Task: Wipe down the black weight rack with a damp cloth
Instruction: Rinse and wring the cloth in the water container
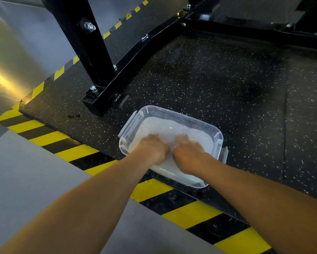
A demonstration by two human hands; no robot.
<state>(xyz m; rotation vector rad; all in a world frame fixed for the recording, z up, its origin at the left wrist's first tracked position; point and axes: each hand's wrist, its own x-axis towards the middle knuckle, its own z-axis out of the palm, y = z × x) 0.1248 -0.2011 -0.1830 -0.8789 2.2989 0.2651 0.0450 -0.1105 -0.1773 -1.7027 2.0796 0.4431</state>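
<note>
Head view: looked down on a clear plastic tub [218, 138] of water, set on the speckled rubber floor [209, 79] by its yellow-and-black striped edge [77, 152]. Found the left hand [151, 150] and right hand [189, 154] side by side in the tub, down on the soaked white cloth [165, 128]. Fingers [153, 138] sunk under rippled water, so could not tell whether gripping or flat. Saw the black weight rack [101, 57] standing near the tub's far left corner, apart from both hands.

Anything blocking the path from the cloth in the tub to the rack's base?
Nothing visible. Only bare speckled mat lies between the tub holding the cloth and the rack base.
</note>
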